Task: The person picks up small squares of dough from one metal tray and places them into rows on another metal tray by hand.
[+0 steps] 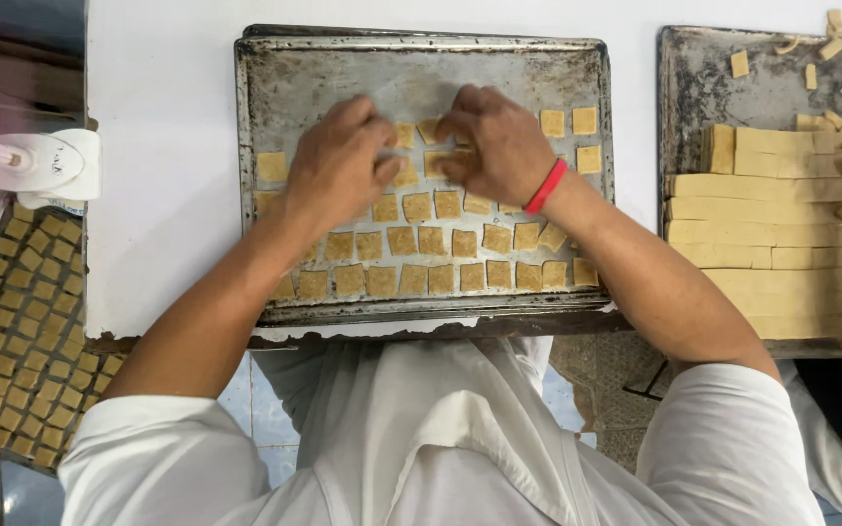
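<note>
Left hand [338,161] and right hand [494,141] pinch small dough squares [431,239] on metal baking tray [421,78], fingers curled narrow, white counter [163,146] beneath

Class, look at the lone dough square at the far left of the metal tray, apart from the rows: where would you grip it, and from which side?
Pinch the dough square by two opposite edges, coming from above. It lies flat on the tray, thin and probably soft, with bare metal around it, so fingertips fit beside it. The left hand is nearest.
</note>
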